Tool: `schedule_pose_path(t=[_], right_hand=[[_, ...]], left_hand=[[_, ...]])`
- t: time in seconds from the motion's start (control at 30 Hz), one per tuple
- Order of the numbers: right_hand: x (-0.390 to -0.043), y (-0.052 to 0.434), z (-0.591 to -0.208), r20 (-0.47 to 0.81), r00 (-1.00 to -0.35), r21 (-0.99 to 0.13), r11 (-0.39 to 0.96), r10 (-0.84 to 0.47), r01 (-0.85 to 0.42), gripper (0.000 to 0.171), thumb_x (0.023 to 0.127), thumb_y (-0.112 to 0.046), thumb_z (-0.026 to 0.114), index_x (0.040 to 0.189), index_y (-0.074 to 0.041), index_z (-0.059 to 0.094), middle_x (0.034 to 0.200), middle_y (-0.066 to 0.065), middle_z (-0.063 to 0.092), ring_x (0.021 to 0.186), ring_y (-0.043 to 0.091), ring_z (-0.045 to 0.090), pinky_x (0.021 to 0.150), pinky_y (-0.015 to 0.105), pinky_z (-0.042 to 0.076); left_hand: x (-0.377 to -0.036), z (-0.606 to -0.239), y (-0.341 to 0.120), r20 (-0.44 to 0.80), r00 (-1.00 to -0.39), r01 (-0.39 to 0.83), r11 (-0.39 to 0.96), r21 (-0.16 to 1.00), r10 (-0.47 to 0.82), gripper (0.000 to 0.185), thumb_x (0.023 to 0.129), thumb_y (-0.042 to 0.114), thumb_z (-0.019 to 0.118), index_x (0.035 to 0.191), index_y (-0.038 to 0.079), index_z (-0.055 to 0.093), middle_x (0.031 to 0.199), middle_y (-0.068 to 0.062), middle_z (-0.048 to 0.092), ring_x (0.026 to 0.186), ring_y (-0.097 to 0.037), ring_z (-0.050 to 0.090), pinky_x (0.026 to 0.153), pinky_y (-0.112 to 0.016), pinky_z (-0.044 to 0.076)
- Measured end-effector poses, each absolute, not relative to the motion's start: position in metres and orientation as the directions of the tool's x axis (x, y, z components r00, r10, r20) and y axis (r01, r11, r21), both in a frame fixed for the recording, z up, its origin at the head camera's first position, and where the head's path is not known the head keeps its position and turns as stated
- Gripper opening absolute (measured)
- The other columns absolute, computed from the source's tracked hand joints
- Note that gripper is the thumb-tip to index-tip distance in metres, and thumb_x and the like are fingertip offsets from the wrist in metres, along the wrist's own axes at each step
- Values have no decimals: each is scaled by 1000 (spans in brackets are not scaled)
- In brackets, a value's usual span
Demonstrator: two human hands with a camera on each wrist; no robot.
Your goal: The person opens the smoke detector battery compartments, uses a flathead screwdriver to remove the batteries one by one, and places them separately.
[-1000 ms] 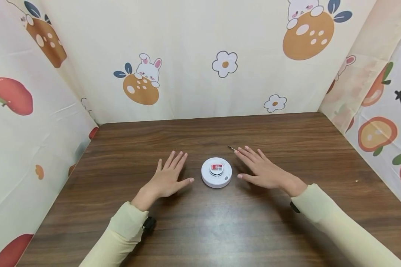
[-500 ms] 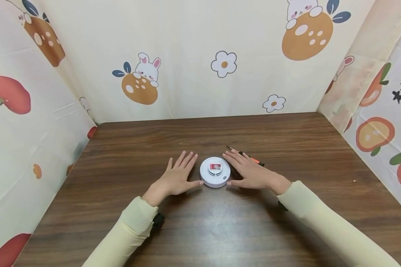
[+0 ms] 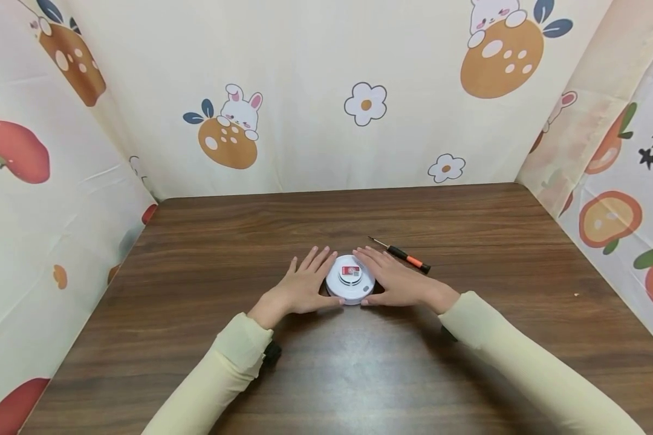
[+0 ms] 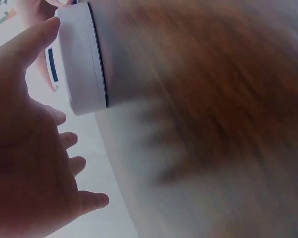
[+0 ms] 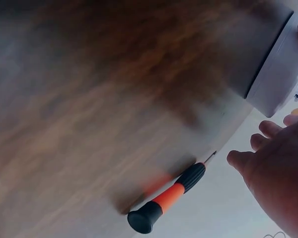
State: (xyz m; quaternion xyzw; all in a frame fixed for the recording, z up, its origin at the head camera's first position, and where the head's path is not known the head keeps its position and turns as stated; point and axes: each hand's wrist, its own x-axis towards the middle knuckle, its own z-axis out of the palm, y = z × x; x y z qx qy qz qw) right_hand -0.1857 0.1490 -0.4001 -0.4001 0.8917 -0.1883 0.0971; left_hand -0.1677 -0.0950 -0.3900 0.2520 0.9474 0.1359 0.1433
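I see the left arm (image 3: 209, 374) and the right arm (image 3: 539, 368) stretched forward and slanting inward, while the left hand (image 3: 300, 287) and the right hand (image 3: 396, 280) face each other, fingers (image 3: 318, 262) extended, thumbs (image 3: 331, 301) pointing inward.

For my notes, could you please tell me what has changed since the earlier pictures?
The left hand moved right and the right hand left, framing the white device; no clear grip shows. The screwdriver, mostly hidden earlier, is now uncovered. The white device and screwdriver stayed put.

On the table (image 3: 354, 374), the smoke alarm (image 3: 350, 279) has the left hand (image 3: 302, 286) at its left, the right hand (image 3: 396, 281) at its right, a screwdriver (image 3: 404, 255) behind-right and a curtain (image 3: 305, 54) well behind.
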Motion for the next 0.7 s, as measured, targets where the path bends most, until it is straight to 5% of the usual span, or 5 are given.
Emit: schedule_pose_path(t=[0.37,0.7], right_hand=[[-187,146,-402,-51,-680,-555,587,-732,-590,96,84,-34,74,151,-1,13,153,17,19,138,29,22,111,46,29],[-188,144,-402,-39,-685,-584,573,-727,-575,93,83,-30,76,148,5,20,149,18,27,132,28,33,109,43,32]], left_hand=[[-172,-390,-79,-242,-805,445,822,356,541,101,85,59,61,154,12,6,159,-9,2,144,-26,1,115,-53,8],[-171,-391,-75,-258,-793,429,806,408,552,97,87,50,64,153,7,7,157,-15,10,142,-25,17,115,-47,16]])
